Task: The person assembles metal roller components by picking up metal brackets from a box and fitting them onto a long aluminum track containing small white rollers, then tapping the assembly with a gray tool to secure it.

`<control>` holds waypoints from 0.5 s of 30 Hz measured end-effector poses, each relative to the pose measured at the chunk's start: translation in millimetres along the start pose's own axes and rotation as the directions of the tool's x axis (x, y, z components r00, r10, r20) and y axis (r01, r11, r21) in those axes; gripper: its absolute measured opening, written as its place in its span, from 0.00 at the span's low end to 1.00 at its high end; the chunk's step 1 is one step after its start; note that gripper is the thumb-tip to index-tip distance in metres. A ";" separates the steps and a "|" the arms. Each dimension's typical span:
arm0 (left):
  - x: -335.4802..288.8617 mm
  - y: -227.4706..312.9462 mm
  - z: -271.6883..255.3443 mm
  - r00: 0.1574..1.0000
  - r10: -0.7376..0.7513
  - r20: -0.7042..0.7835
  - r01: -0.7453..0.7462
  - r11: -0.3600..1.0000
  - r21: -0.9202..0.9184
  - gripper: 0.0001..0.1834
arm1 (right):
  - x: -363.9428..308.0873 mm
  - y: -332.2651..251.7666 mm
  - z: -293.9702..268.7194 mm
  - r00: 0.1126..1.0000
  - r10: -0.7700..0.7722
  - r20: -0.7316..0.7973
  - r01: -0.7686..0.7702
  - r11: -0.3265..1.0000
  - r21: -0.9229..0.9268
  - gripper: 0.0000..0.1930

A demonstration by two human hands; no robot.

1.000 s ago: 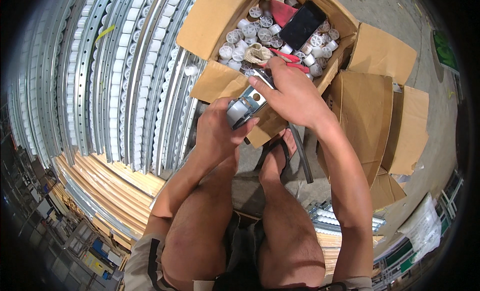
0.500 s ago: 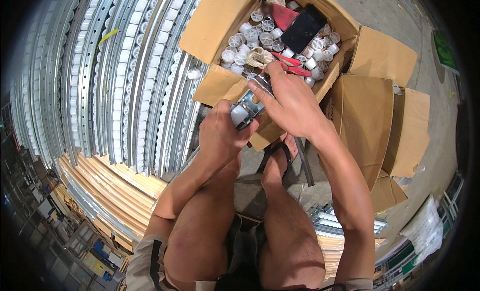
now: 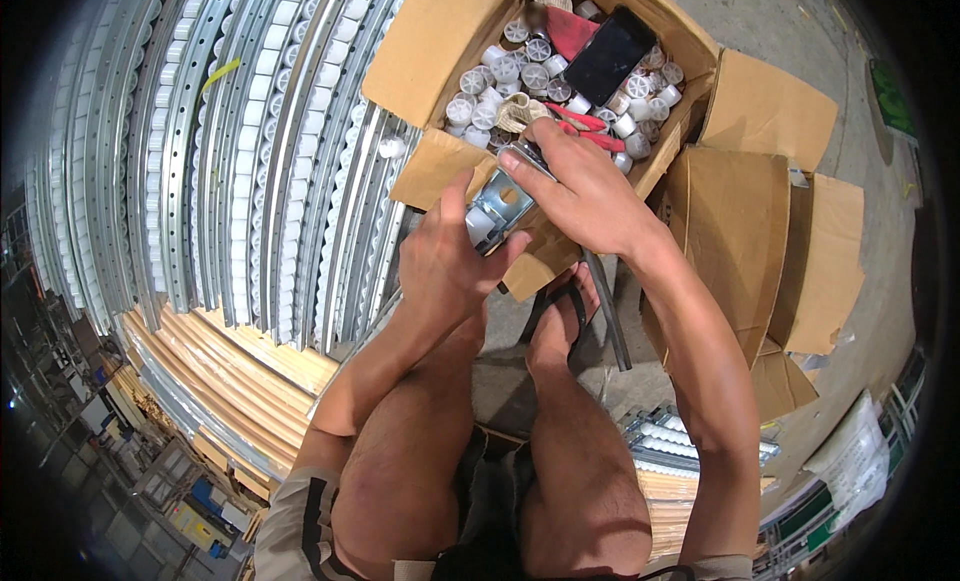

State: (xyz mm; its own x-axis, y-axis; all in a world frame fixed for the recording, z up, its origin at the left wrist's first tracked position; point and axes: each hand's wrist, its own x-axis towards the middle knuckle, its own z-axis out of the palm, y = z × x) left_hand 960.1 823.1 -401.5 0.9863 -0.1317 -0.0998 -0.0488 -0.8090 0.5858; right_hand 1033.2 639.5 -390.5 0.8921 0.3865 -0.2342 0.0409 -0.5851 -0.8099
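Note:
Above the near edge of an open cardboard box, both my hands hold a shiny metal bracket [image 3: 513, 192] with a round hole. My left hand [image 3: 430, 256] cups its near end, where a pale grey part [image 3: 480, 224] shows between thumb and forefinger. At the far end, my right hand [image 3: 592, 193] grips with the thumb on top; its fingertips are partly hidden. The cardboard box [image 3: 420, 56] contains several white plastic wheels [image 3: 534, 76], red-handled pliers [image 3: 600, 139], a cream knitted glove [image 3: 520, 111] and a black phone [image 3: 610, 56].
Long metal roller tracks [image 3: 240, 161] with white wheels stand stacked at the left, above wooden-coloured strips [image 3: 240, 371]. A second open cardboard box [image 3: 735, 241] stands at the right. Below my right hand, a dark bar [image 3: 607, 316] slants over the floor.
My left hand's fingers have straightened and loosened around the near end of the bracket, baring more of it. My right hand keeps its grip, its thumb slightly shifted.

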 end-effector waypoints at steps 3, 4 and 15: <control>2.5 -0.1 0.5 1.000 0.016 -0.016 -0.016 1.000 0.011 0.41 | 1.4 -5.4 -2.8 0.998 0.040 0.042 -0.040 0.999 -0.008 0.27; 3.1 -0.4 0.6 1.000 0.013 -0.022 -0.013 1.000 0.017 0.40 | 2.2 -5.8 -2.1 0.998 0.032 0.047 -0.032 0.999 -0.007 0.27; 9.1 -6.2 2.5 0.999 0.037 -0.028 -0.033 0.993 0.112 0.31 | -9.2 12.5 -27.5 0.984 -0.020 0.179 0.020 1.000 0.001 0.37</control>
State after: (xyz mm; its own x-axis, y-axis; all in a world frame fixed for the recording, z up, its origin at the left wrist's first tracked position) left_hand 969.0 825.5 -408.0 0.9878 -0.1455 -0.0560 -0.0990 -0.8631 0.4952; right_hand 1037.9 609.0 -383.7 0.7962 0.5195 -0.3102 0.0583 -0.5762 -0.8152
